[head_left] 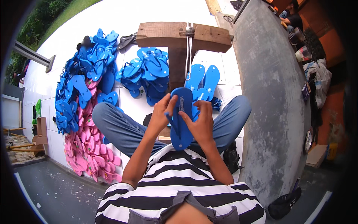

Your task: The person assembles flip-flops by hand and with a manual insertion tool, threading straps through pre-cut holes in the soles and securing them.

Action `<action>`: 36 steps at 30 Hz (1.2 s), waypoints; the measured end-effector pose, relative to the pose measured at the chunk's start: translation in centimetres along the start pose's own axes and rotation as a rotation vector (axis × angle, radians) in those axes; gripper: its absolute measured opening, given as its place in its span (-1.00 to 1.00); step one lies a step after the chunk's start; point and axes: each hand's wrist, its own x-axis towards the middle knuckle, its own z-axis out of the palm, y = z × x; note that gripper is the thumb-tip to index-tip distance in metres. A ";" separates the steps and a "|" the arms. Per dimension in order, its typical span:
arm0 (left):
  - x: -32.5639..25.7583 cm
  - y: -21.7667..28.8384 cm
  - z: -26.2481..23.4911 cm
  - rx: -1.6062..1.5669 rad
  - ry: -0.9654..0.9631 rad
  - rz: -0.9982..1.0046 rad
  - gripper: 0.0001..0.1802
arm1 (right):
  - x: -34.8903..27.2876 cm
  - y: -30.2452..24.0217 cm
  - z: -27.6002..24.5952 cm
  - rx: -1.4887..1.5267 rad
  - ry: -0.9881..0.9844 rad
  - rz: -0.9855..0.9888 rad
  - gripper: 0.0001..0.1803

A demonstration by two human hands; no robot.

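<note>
Blue flip-flop point(181, 130), grasped from both sides, left hand point(160, 115) half-closed at its left edge, right hand point(203, 122) half-curled, thumb point(186, 118) on its upper face

The person is wearing a shirt point(179, 182) with broad black and white stripes running across the chest and belly, bending slightly toward the sides. A plain grey collar point(141, 217) is lying open at the neck, its flaps spreading over the stripes. The left sleeve point(115, 192) and right sleeve point(246, 192) are repeating the same black and white bands, and both are stopping short, leaving the forearms point(143, 155) bare. The left fingers point(161, 112) and right fingers point(204, 108) are showing bare too. Below the shirt, blue denim jeans point(117, 125) are covering both legs, their cloth fading paler in places and creasing along the thighs.
</note>
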 end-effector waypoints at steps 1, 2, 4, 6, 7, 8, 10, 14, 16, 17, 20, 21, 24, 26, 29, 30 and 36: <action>0.3 0.1 -0.4 0.047 0.022 0.011 -0.59 | -0.1 -0.3 0.4 -0.044 -0.138 0.006 -0.50; 0.1 2.6 -0.8 0.123 0.002 -0.036 -0.60 | 0.0 -0.4 0.6 -0.094 -0.268 0.007 -0.53; 0.8 1.0 -1.6 0.313 0.000 0.083 -0.60 | 0.0 -0.5 1.8 -0.184 -0.358 -0.075 -0.64; 1.1 1.1 -2.2 0.517 -0.009 0.068 -0.59 | 0.2 0.2 3.5 -0.160 -0.418 -0.133 -0.72; 1.1 0.9 -2.4 0.530 0.030 0.119 -0.59 | 0.2 0.5 4.0 -0.147 -0.446 -0.161 -0.76; 1.1 0.5 -2.7 0.546 0.071 0.173 -0.59 | 0.3 0.3 3.9 -0.069 -0.444 -0.178 -0.78; 1.9 -1.8 -3.8 0.414 0.136 0.211 -0.61 | 0.1 -0.3 3.1 0.081 -0.448 -0.221 -0.83; 2.0 -1.8 -5.4 0.121 0.049 0.179 -0.66 | -2.2 -1.5 0.3 0.261 -0.549 -0.080 -0.85; 1.9 -0.4 -6.1 0.009 0.023 0.252 -0.73 | -2.3 -1.6 -0.2 0.311 -0.445 -0.102 -0.87; 1.7 0.8 -6.6 -0.076 0.012 0.309 -0.78 | -2.1 -1.9 -0.5 0.337 -0.403 -0.120 -0.87; 0.5 5.2 -6.3 -0.173 -0.112 0.487 -0.71 | 0.6 -3.4 -1.8 0.324 -0.130 -0.088 -0.74; 0.1 7.0 -5.9 -0.094 -0.197 0.592 -0.63 | 1.6 -3.6 -1.9 0.325 -0.022 -0.125 -0.71; -0.1 9.5 -4.1 0.013 -0.278 0.986 -0.67 | 3.8 -3.4 -2.8 0.282 0.015 -0.489 -0.51; -0.3 10.7 -3.3 0.015 -0.210 1.069 -0.64 | 4.6 -4.1 -3.3 0.289 0.094 -0.569 -0.47; 0.9 10.6 -3.2 -0.074 -0.223 1.176 -0.46 | 5.2 -4.7 -3.6 0.380 0.172 -0.537 -0.48; 1.2 10.8 -3.0 -0.121 -0.211 1.181 -0.45 | 5.3 -4.7 -3.5 0.442 0.183 -0.494 -0.49; 2.9 11.2 -2.5 -0.214 -0.124 1.197 -0.43 | 6.6 -5.2 -3.4 0.537 0.194 -0.451 -0.61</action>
